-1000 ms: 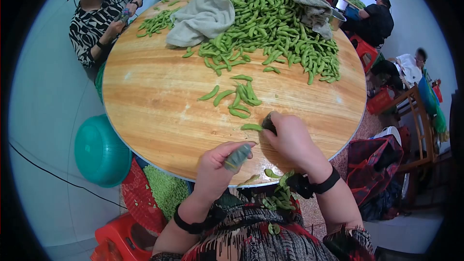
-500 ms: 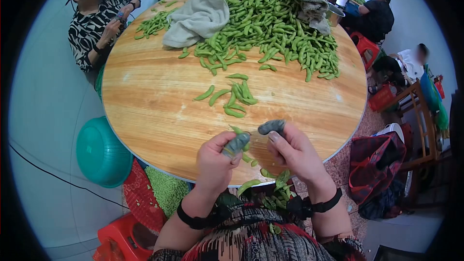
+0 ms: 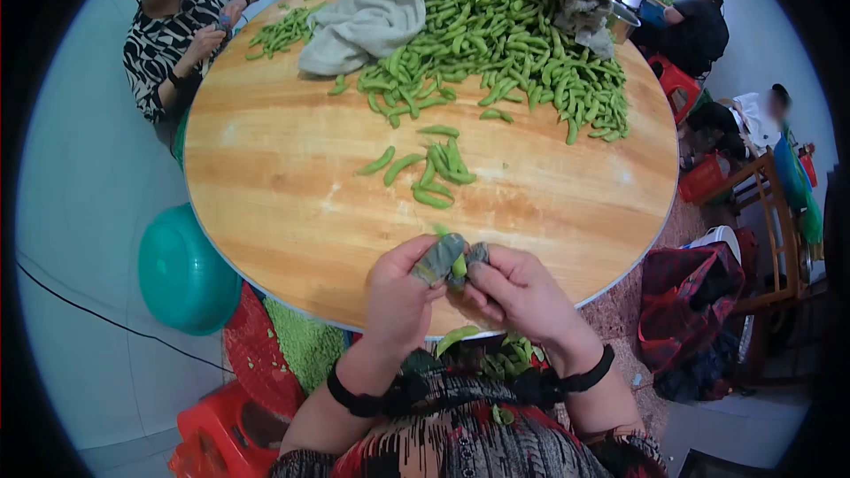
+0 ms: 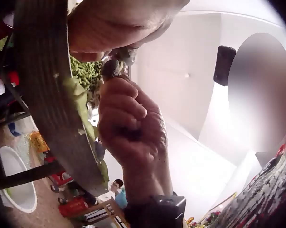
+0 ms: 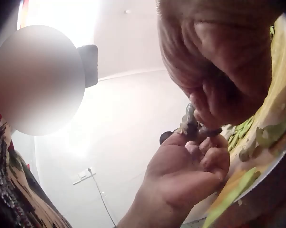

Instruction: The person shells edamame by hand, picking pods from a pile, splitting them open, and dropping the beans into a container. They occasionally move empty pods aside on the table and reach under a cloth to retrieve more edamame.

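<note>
Close together above the near part of the round table, both hands meet at one green edamame pod. My left hand pinches it, a grey-green wrapping covering the thumb. From the other side my right hand grips it with thumb and finger, dark wrapping on a digit there too. Most of the pod is hidden by the fingers. The left wrist view shows the right hand's curled fingers. Beyond the hands lies a small group of pods. Split pods lie at the near edge.
A large heap of pods covers the far side, with a grey cloth beside it. At left stand a green basin, shelled beans and a red stool. A plaid bag sits at right. Other people sit around.
My right hand gripped a pod on the table, then came back toward my body and now meets the left hand. The left hand has stayed nearly in place.
</note>
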The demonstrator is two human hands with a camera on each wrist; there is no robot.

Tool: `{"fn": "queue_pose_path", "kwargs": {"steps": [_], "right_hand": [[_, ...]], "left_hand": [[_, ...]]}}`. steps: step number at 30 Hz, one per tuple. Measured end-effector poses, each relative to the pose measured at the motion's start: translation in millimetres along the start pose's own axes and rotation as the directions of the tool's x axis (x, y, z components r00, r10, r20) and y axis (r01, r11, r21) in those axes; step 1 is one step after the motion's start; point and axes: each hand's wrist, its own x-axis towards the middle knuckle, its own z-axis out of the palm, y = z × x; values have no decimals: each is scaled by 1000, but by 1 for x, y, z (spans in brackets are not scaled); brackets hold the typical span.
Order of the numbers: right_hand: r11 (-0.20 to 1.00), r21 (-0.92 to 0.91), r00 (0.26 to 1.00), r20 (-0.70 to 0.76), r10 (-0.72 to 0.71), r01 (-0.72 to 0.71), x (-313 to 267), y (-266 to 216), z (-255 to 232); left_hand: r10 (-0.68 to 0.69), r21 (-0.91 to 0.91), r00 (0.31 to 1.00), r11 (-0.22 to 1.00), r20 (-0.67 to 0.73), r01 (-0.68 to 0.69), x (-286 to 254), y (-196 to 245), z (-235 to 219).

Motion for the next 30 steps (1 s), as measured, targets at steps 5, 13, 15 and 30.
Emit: {"fn": "queue_pose_path", "kwargs": {"steps": [5, 13, 15, 30], "right_hand": [[997, -83, 996, -84, -8, 1, 8, -4, -4], [990, -139, 982, -190, 4, -31, 12, -3, -13], [994, -62, 995, -53, 86, -89, 11, -2, -18], [970, -231, 978, -168, -122, 81, 12, -10, -17]], "left_hand": [[-125, -125, 975, 981, 183, 149, 8, 6, -4], [114, 328, 988, 934, 109, -144, 12, -2, -2], [20, 220, 992, 974, 127, -48, 12, 2, -9], [226, 658, 913, 636, 340, -403, 5, 0, -7]]}}
